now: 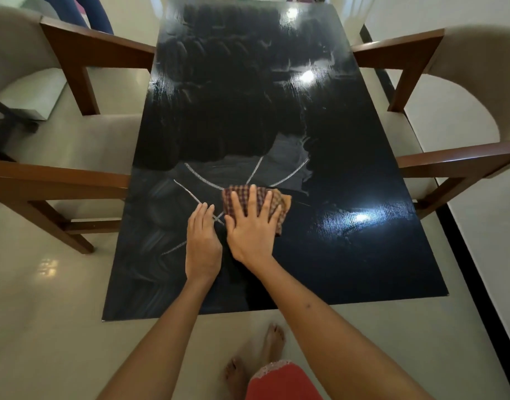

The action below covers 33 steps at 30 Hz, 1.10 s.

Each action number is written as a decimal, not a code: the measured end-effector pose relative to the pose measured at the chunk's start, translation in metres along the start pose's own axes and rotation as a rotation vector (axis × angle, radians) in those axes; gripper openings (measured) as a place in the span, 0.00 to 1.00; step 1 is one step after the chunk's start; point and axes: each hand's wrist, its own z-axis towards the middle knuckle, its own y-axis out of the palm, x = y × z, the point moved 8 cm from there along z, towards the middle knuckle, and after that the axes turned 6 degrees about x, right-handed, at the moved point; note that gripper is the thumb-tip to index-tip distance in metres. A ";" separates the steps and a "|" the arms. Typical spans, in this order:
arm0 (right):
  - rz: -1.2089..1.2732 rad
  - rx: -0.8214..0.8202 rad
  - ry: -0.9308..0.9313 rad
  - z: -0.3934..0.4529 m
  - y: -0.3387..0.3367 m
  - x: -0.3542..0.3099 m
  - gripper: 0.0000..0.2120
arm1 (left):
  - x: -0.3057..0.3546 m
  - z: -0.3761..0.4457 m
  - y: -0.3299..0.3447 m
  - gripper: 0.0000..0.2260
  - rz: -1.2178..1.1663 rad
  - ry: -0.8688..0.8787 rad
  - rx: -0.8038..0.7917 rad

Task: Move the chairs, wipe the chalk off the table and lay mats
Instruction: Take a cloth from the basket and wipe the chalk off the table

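Chalk [200, 176] lines cross the black tabletop [363, 255] near me. My right hand [252, 226] lies spread flat on the cloth [245, 197], pressing it over the lines. My left hand [203, 243] rests flat and empty beside it. Chairs [75, 140] flank both sides.

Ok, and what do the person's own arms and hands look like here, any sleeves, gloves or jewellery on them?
Both arms are bare right up to the bottom edge of the picture: no sleeves show. The left hand and the right hand wear no gloves, and no rings, bracelets or watch can be seen. The right forearm has a small dark mark on it. The only clothing in view is a red garment with pale lace trim.
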 end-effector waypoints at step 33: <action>-0.008 -0.021 -0.209 0.073 0.014 -0.040 0.26 | -0.015 0.059 0.010 0.15 0.333 0.166 0.035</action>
